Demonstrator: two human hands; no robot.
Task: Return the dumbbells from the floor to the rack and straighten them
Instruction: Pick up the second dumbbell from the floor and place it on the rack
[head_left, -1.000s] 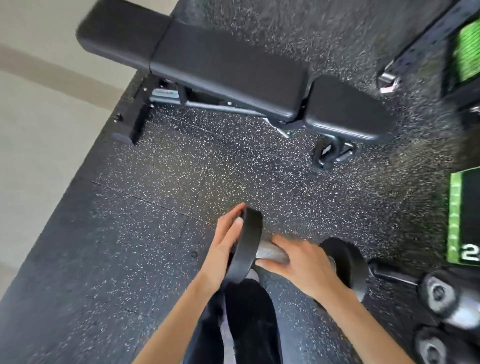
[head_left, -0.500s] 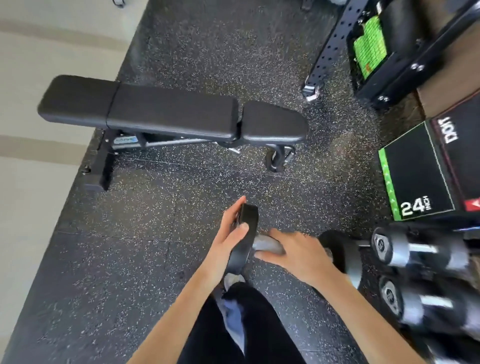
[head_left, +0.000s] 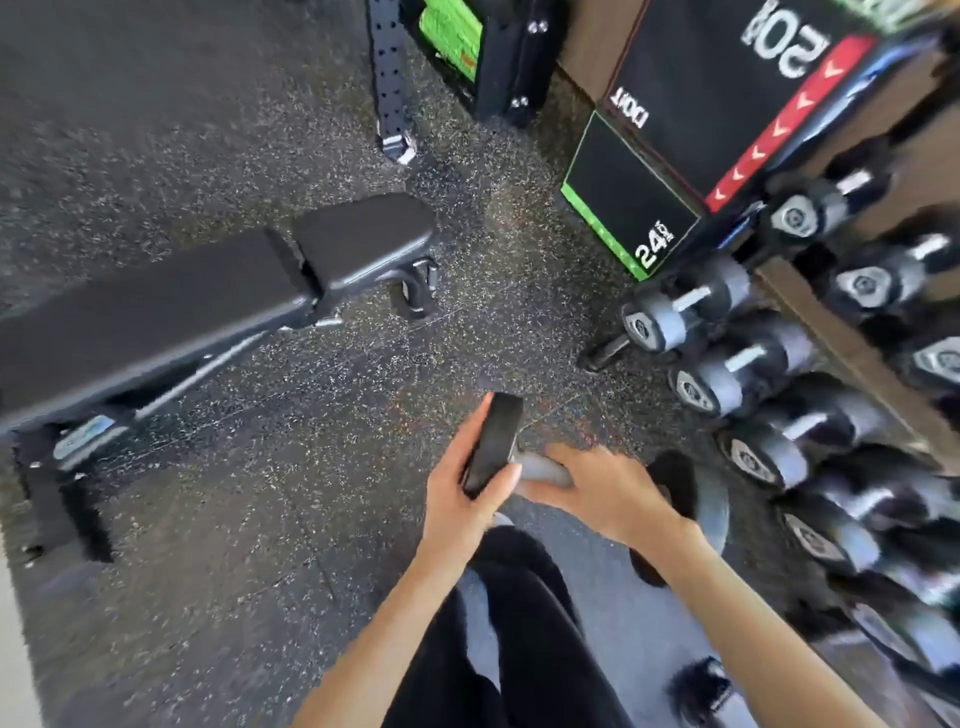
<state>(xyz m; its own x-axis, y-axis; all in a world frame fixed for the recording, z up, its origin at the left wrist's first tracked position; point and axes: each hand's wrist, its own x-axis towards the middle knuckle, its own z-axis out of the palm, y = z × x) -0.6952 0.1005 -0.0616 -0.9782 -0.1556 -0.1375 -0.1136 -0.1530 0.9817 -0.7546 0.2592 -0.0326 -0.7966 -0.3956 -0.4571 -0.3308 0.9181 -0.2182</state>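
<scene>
Dumbbell (head_left: 540, 470) with black round heads and a grey metal handle is held in both hands, low in front of the person's black trousers (head_left: 524, 639) and over the black speckled rubber floor (head_left: 311, 519). It lies roughly level, its length running left to right. The left hand (head_left: 457, 493) grips the left head: its fingers lie up the outer face and the thumb hooks over the near rim. The right hand (head_left: 608, 493) is curled down over the handle just beside that head, covering most of the bar. The right head sticks out past the right wrist, close to the lowest row of stored weights but apart from them.

To the right stands the dark dumbbell rack (head_left: 841, 343), its rails slanting across the view, filled with rows of grey-capped black dumbbells (head_left: 727, 369); motion blur smears their details. Behind the rack's far end sits a black foam jump box with a green edge (head_left: 623, 208), marked 24. A black padded bench (head_left: 208, 301) on a dark steel frame stands well to the left of the hands.
</scene>
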